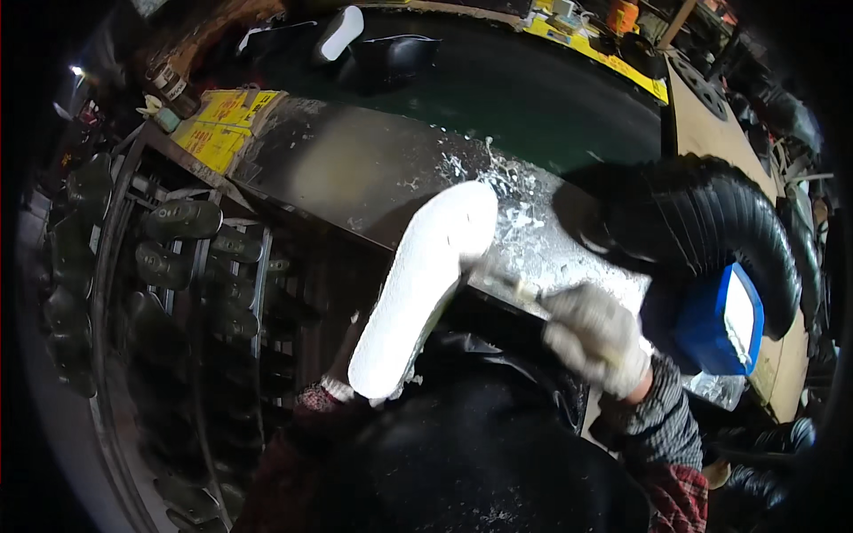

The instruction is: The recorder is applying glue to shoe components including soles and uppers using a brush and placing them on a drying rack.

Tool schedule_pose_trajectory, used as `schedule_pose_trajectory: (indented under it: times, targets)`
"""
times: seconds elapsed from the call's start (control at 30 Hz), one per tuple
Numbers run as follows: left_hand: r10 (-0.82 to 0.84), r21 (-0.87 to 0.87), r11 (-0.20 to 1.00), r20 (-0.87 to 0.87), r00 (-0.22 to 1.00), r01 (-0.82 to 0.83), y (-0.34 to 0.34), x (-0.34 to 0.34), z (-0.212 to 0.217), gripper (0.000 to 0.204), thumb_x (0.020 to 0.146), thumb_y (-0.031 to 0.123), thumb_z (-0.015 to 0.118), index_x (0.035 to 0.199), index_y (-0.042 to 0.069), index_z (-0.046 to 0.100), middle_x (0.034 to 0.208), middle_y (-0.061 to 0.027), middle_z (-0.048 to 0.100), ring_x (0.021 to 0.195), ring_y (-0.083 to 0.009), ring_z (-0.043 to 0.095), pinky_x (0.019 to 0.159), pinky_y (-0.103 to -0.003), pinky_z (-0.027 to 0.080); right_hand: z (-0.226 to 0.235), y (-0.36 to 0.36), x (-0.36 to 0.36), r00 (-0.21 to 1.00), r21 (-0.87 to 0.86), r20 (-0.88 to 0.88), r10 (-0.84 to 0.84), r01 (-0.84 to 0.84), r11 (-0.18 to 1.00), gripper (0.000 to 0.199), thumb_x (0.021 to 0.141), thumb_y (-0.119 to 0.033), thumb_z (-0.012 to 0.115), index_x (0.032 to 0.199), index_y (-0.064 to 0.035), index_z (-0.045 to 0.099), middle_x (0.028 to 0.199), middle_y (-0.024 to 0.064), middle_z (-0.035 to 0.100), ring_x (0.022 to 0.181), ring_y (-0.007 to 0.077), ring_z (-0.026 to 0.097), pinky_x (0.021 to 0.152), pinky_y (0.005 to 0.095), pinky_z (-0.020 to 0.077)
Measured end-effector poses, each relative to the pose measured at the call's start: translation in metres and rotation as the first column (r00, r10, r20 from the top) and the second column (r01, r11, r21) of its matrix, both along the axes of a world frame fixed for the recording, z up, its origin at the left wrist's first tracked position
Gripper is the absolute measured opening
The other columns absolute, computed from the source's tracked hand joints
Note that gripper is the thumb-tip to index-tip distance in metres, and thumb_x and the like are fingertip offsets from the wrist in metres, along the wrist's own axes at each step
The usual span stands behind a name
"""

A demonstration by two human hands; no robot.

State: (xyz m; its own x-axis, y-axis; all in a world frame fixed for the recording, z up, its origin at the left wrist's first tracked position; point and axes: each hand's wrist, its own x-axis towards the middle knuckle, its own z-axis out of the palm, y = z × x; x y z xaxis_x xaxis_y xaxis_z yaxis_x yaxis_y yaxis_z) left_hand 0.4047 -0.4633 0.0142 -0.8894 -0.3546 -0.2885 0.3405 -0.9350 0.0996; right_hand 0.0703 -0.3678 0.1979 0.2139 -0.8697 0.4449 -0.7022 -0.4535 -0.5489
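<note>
A boot's upturned sole (418, 284), coated bright white, stands tilted in front of me; its upper is mostly hidden beneath it. My left hand (338, 388) holds the boot near the lower end, where only a bit of white glove and cuff shows; the fingers are behind it. My right hand (600, 338), in a dirty white knit glove, is closed and smeared by motion. It grips a brush (511, 284) whose blurred tip meets the sole's right edge. A blue tub (742, 320) with white stuff on its inner wall stands right of this hand.
Below the boot runs a metal bench (355, 160) splashed with white. Beyond lies a dark green belt (524, 107) carrying black boots (395, 55), one showing a white sole. A ribbed black duct (702, 213) curves at right. Racks of dark soles (182, 220) fill the left.
</note>
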Motion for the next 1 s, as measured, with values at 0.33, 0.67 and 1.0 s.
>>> schedule_pose_trajectory:
  times: [0.33,0.67,1.0]
  targets:
    - [0.093,-0.046,0.995,0.085,0.992,-0.089,0.011,-0.02,0.052,0.065,0.095,0.057,0.041,0.139,0.009,0.042,0.121,-0.0206,0.059,0.097,-0.0401,0.064,0.066,-0.059,0.056,-0.014,-0.1,-0.033,0.908,0.122,0.418,0.027,-0.086,0.989,0.024,0.092,-0.02,0.063,0.108,-0.0018,0.066,0.1,0.0131,0.068,0.09,0.022,0.067,0.079,0.0303,0.0543]
    - [0.396,-0.362,0.906,0.551,0.734,-0.217,-0.002,-0.066,0.107,0.064,0.09,0.066,0.042,0.119,0.011,0.058,0.087,-0.0087,0.068,0.054,-0.028,0.064,0.028,-0.03,0.043,0.03,0.015,0.034,0.901,-0.199,-0.144,0.41,-0.432,0.88,0.023,0.083,-0.011,0.063,0.105,-0.0038,0.065,0.085,0.0095,0.062,0.075,0.0229,0.063,0.066,0.0326,0.0547]
    - [0.209,-0.354,0.935,0.508,0.835,-0.019,-0.116,-0.114,0.138,0.046,0.091,0.049,0.054,0.114,0.01,0.059,0.095,-0.0093,0.067,0.073,-0.0224,0.066,0.049,-0.026,0.054,-0.004,0.006,-0.004,0.929,-0.102,0.37,0.015,0.025,0.994,0.023,0.082,-0.006,0.068,0.105,-0.001,0.065,0.083,0.0122,0.064,0.071,0.0251,0.061,0.062,0.0344,0.0497]
